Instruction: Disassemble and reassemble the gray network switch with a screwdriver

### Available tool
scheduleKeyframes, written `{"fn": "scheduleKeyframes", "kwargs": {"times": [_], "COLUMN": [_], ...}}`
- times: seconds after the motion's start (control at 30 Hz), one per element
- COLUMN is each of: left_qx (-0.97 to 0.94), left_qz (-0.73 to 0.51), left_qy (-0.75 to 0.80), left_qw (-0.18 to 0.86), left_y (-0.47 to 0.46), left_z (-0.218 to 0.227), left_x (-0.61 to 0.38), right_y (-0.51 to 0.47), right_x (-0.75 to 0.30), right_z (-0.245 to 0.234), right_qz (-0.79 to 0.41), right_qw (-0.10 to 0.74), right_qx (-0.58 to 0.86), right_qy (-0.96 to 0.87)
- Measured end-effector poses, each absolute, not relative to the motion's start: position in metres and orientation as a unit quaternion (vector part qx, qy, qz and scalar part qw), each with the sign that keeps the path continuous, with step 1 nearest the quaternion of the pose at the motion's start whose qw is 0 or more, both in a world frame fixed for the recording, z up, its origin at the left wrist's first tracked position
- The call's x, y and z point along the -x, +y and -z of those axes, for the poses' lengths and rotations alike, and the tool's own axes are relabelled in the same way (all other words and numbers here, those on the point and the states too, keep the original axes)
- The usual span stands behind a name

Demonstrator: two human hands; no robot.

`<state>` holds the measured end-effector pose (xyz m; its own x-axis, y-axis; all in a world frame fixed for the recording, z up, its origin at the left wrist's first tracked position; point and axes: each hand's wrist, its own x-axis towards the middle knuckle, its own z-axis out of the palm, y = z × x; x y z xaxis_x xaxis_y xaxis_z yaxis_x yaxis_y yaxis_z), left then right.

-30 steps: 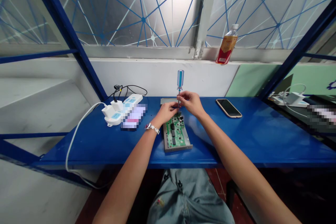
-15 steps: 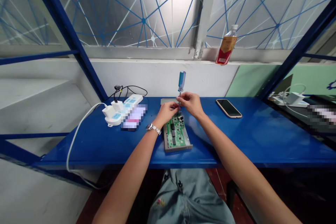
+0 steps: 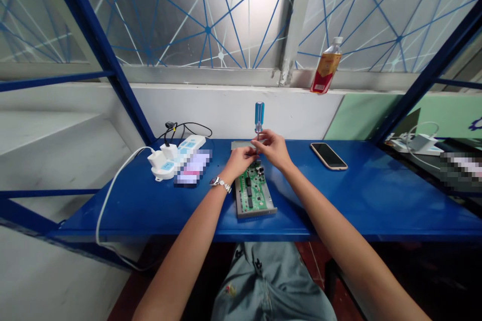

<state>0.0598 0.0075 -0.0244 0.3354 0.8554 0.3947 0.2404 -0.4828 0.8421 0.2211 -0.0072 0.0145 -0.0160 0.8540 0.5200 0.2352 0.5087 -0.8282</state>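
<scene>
screwdriver upright over the far end of a circuit board

both hands meet at the far end of a green circuit board (image 3: pixel 253 191), which lies in a shallow grey tray near the front middle of the blue bench (image 3: pixel 376 195). the screwdriver (image 3: pixel 259 113) stands nearly upright there, with its clear blue handle at the top and free of both hands, and its thin metal shaft running down between them to the board's far edge.

the right hand (image 3: pixel 274 149) is closed, pinching the shaft just below the handle with its fingertips. the left hand (image 3: pixel 241 159) is also closed, its fingers drawn into a pinch at the foot of the shaft, close against the right hand. whether it grips the shaft itself or something small at the tip is too fine to tell. a silver bracelet (image 3: pixel 220 183) sits on the left wrist.

just behind the hands a flat grey panel (image 3: pixel 239 145) lies on the bench. to the left, a white power strip (image 3: pixel 176 153) holds two white plugs, and a white cable (image 3: pixel 109 195) loops from it over the bench's front edge. to the right, well apart from the board, a phone (image 3: pixel 329 155) lies face up with a dark screen. a bottle (image 3: pixel 326 66) with a red label stands on the window ledge above the bench.
</scene>
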Motion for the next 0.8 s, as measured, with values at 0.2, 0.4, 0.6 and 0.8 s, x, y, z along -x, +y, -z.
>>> {"fn": "scheduleKeyframes", "kwargs": {"times": [0.2,0.4,0.6,0.8], "left_qx": [-0.730,-0.749,-0.753,-0.736], "left_qz": [-0.451,-0.426,-0.426,-0.443], "left_qy": [0.378,0.353,0.340,0.376], "left_qw": [0.348,0.364,0.367,0.347], "left_y": [0.0062,0.0107,0.0114,0.0053], "left_z": [0.0256,0.0284,0.0264,0.0219], "left_x": [-0.0618,-0.0572,-0.0558,-0.0602], "right_y": [-0.0119,-0.0109,-0.0093,-0.0121], "right_x": [-0.2214,-0.2210,-0.2200,-0.2207], "right_z": [-0.0154,-0.0146,-0.0134,-0.0158], "right_qz": [-0.270,-0.278,-0.304,-0.270], "right_qw": [0.570,0.560,0.553,0.569], "right_qx": [0.424,0.410,0.389,0.424], "right_qy": [-0.650,-0.664,-0.671,-0.651]}}
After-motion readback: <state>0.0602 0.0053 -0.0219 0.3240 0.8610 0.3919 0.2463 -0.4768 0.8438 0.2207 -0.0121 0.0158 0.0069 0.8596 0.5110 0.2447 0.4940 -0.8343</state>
